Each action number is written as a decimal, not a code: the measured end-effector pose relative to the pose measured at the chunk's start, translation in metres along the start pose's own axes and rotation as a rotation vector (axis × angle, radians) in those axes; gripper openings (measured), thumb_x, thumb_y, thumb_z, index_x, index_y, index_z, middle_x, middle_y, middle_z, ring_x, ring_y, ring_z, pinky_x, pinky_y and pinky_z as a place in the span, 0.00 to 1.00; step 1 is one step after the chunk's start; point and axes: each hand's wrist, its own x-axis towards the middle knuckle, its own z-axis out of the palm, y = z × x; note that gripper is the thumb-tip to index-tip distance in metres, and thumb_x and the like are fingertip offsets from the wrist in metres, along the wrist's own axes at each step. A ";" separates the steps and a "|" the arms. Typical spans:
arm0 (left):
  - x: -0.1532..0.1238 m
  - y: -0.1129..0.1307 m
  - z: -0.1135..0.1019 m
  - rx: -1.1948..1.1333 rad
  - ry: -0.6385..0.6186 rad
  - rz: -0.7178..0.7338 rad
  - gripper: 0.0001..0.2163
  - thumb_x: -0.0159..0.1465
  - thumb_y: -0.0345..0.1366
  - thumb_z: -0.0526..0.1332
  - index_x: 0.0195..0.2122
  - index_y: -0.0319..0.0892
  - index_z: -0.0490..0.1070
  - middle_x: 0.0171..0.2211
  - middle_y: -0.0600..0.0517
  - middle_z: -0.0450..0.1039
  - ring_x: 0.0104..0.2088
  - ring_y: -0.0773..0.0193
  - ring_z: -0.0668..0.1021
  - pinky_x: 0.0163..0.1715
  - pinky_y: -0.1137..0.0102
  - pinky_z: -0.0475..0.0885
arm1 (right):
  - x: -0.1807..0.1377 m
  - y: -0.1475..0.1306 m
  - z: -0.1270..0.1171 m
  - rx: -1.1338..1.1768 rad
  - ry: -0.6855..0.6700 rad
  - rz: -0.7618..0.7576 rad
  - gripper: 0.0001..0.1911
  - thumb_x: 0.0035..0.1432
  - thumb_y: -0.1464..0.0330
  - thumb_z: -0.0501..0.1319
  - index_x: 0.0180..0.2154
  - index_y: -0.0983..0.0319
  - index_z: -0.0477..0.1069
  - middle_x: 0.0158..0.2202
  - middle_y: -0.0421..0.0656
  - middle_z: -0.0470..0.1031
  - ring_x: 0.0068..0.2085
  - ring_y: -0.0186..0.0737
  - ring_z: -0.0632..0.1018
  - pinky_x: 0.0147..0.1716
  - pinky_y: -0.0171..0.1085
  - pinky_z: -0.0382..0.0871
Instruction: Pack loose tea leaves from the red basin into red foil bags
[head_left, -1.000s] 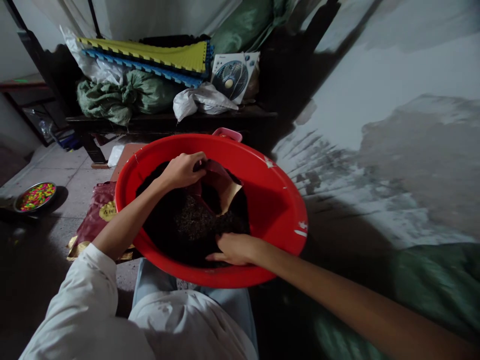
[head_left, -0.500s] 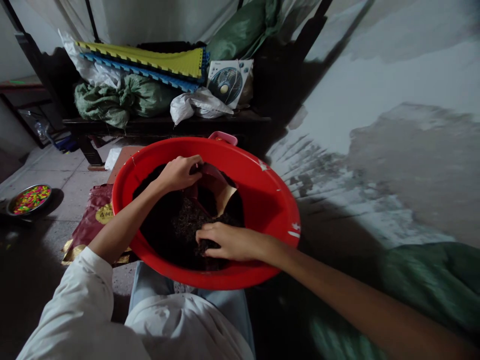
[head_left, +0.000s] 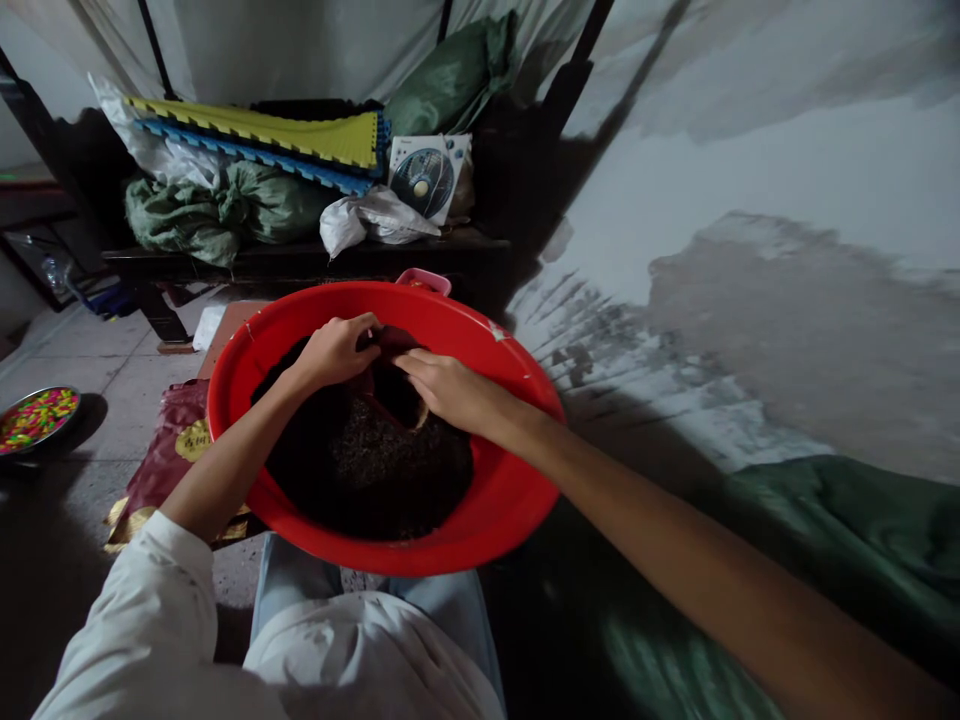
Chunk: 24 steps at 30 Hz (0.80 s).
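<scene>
Between my knees stands a large red basin (head_left: 517,475), holding a heap of dark loose tea leaves (head_left: 375,470). A maroon bag (head_left: 395,340) with a gold inside lies tilted among the leaves, its mouth toward me. My left hand (head_left: 339,350) grips the bag's upper left edge, thumb and fingers closed on it. Over the bag's mouth is my right hand (head_left: 454,390), its fingers pressed together. The fingertips reach into the shadow of the opening, so what they hold is hidden.
Flat maroon bags (head_left: 166,450) lie left of the basin. Farther left is a metal bowl (head_left: 77,405) of brightly coloured pieces. Behind, a dark bench (head_left: 300,257) carries sacks, foam mats (head_left: 262,130) and a box fan (head_left: 424,180). A green sack (head_left: 847,520) sits at right.
My right hand has moved from the tea leaves at the front, up and away from me, to the bag's mouth. The left hand keeps its grip. The whole view has shifted slightly.
</scene>
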 end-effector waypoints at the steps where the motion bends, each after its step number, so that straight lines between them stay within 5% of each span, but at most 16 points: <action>1: 0.000 0.000 0.000 0.000 0.000 -0.005 0.15 0.63 0.34 0.62 0.51 0.43 0.78 0.40 0.48 0.82 0.37 0.59 0.79 0.35 0.68 0.68 | -0.001 -0.001 0.002 0.005 0.018 -0.006 0.25 0.70 0.77 0.49 0.63 0.62 0.71 0.58 0.51 0.78 0.59 0.47 0.79 0.64 0.52 0.74; 5: 0.001 -0.001 0.000 -0.005 -0.002 -0.002 0.14 0.63 0.34 0.63 0.49 0.44 0.78 0.38 0.49 0.82 0.35 0.60 0.78 0.34 0.68 0.67 | -0.011 -0.024 -0.006 -0.014 0.061 -0.024 0.21 0.74 0.70 0.51 0.62 0.61 0.72 0.60 0.51 0.77 0.61 0.48 0.79 0.64 0.52 0.74; 11: 0.002 -0.003 0.001 -0.002 0.094 -0.039 0.12 0.66 0.35 0.61 0.49 0.46 0.78 0.40 0.49 0.83 0.38 0.57 0.80 0.36 0.68 0.69 | -0.031 -0.059 -0.029 -0.170 -0.057 -0.030 0.21 0.76 0.66 0.49 0.60 0.61 0.75 0.55 0.53 0.77 0.56 0.51 0.79 0.59 0.51 0.77; 17: 0.010 -0.010 -0.003 -0.278 0.349 0.016 0.09 0.66 0.31 0.57 0.43 0.40 0.76 0.37 0.49 0.81 0.37 0.62 0.79 0.41 0.70 0.73 | -0.029 -0.015 -0.030 -0.223 0.261 0.143 0.27 0.70 0.75 0.50 0.67 0.58 0.66 0.66 0.54 0.64 0.65 0.52 0.72 0.66 0.54 0.71; 22: 0.016 -0.029 -0.016 -0.630 0.538 -0.075 0.09 0.67 0.42 0.56 0.39 0.43 0.71 0.36 0.50 0.77 0.36 0.64 0.76 0.37 0.72 0.72 | -0.018 0.025 -0.001 -0.103 0.149 0.277 0.34 0.71 0.67 0.52 0.75 0.58 0.49 0.67 0.56 0.59 0.67 0.54 0.69 0.66 0.56 0.69; 24: 0.016 -0.036 -0.018 -0.727 0.477 -0.163 0.10 0.65 0.45 0.57 0.37 0.44 0.68 0.34 0.50 0.75 0.33 0.65 0.76 0.34 0.72 0.72 | -0.016 0.036 0.016 -0.058 0.063 0.307 0.35 0.71 0.65 0.53 0.75 0.64 0.49 0.66 0.60 0.61 0.67 0.57 0.69 0.67 0.57 0.66</action>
